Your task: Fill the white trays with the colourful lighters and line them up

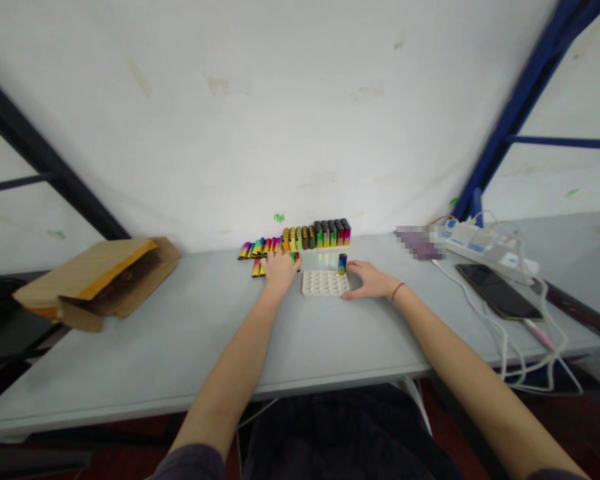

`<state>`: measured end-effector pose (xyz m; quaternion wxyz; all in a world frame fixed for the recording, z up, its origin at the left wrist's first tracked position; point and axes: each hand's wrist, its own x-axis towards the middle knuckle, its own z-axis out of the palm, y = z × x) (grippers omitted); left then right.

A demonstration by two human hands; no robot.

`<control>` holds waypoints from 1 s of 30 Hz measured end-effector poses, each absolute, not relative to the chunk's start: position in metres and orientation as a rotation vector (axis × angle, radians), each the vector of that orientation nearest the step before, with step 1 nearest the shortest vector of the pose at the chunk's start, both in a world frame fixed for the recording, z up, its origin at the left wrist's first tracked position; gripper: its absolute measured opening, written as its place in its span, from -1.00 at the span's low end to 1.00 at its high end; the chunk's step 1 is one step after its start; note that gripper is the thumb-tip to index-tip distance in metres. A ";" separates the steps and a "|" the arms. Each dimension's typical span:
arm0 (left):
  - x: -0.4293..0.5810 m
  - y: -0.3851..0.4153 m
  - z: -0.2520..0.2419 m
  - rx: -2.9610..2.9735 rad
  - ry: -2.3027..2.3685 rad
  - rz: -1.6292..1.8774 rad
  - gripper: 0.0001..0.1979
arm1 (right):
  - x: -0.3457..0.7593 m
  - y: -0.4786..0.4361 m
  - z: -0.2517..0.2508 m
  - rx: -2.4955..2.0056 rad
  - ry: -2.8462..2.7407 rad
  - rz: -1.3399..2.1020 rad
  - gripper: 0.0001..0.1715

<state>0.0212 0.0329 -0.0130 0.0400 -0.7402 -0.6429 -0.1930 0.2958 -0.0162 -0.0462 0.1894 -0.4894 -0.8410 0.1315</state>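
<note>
Left hand (279,268) over colourful tubes (268,247), grip unclear; right hand (371,281) half-spread at white tray's (324,291) edge

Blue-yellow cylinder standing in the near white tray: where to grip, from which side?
Pinch the upper body of the blue-yellow cylinder, likely best from above and the right. It stands upright at the back right corner of the white tray, its upper part rising above it, with the right hand close on that side.
</note>
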 end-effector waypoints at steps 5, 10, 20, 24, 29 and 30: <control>0.026 0.031 -0.012 -2.286 -2.000 -0.526 -0.69 | 0.297 -0.016 -0.046 -1.385 -2.377 0.354 -0.08; 0.028 0.035 -0.014 -2.313 -1.915 -0.840 -0.67 | 0.299 -0.014 -0.048 -1.362 -2.379 0.368 -0.05; 0.056 0.043 -0.020 -2.564 -2.062 -2.328 -0.68 | 0.300 -0.013 -0.051 -1.340 -2.361 0.369 -0.07; 0.063 0.030 -0.010 -2.449 -2.244 -2.685 -0.79 | 0.301 -0.011 -0.053 -1.321 -2.369 0.368 -0.05; 0.066 0.021 0.001 -2.443 -2.371 -2.943 -0.62 | 0.302 -0.011 -0.055 -1.336 -2.357 0.350 -0.05; 0.067 0.020 0.001 -2.429 -2.406 -2.951 -0.55 | 0.302 -0.011 -0.055 -1.334 -2.357 0.348 -0.06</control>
